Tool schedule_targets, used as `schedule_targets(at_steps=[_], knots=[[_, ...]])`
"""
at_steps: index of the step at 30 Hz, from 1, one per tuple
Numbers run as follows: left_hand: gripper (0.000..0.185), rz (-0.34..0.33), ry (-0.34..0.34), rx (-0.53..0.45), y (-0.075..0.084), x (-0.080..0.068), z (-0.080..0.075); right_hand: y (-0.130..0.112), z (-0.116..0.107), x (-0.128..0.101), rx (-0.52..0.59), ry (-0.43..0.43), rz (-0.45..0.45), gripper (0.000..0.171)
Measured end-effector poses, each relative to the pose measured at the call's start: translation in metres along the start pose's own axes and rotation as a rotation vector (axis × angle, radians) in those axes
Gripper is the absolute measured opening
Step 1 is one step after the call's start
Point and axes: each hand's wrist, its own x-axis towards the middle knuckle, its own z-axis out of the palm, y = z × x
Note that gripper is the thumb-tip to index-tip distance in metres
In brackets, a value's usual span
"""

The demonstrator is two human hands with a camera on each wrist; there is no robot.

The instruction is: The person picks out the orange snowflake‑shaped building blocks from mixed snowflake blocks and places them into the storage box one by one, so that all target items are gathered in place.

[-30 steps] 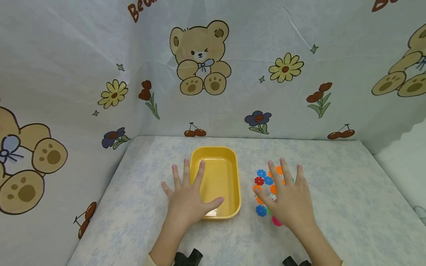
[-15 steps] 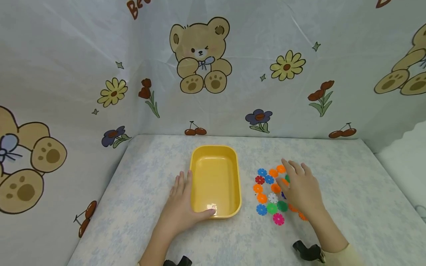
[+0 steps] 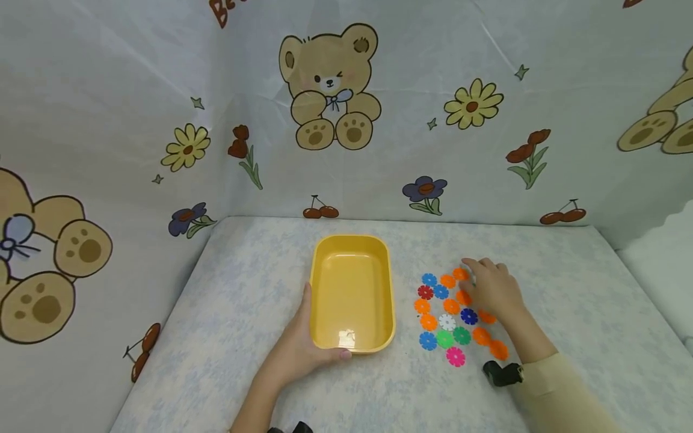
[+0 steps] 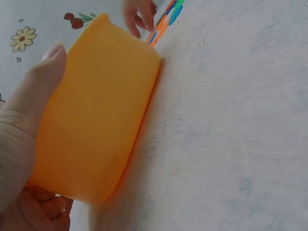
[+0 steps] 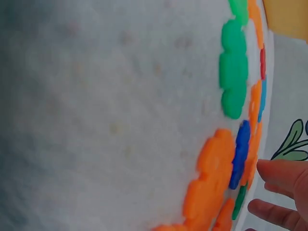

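The head camera is looking forward and down from above, taking in the whole surface [image 3: 243, 300], the yellow tray [image 3: 352, 294] and the plastic flowers [image 3: 449, 313]. The left wrist camera is sitting low and very close beside the tray [image 4: 96, 125], facing across it toward the flowers [image 4: 166, 21]. The right wrist camera is skimming the surface [image 5: 96, 96], almost touching the flowers [image 5: 233, 72]; the tray's edge [image 5: 288, 17] is showing in all three views.

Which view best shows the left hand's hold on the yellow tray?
The left wrist view: the left hand grips the yellow tray at its near corner, thumb along one side. The head view shows the same grip from above, smaller. The right wrist view shows only a tray corner.
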Motion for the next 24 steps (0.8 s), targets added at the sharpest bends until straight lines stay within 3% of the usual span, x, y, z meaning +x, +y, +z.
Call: schedule_targets(at_steps=[11, 18, 24], knots=[[0.145, 0.059, 0.048, -0.152, -0.01, 0.01, 0.009, 0.003, 0.002, 0.01, -0.005, -0.019, -0.035, 0.036], [0.141, 0.093, 0.08, -0.346, -0.017, 0.012, 0.02, 0.009, 0.006, 0.013, 0.061, -0.024, -0.028, 0.033], [0.137, 0.122, 0.088, -0.384, -0.021, 0.012, 0.024, 0.012, 0.006, 0.016, 0.133, -0.057, -0.029, 0.031]])
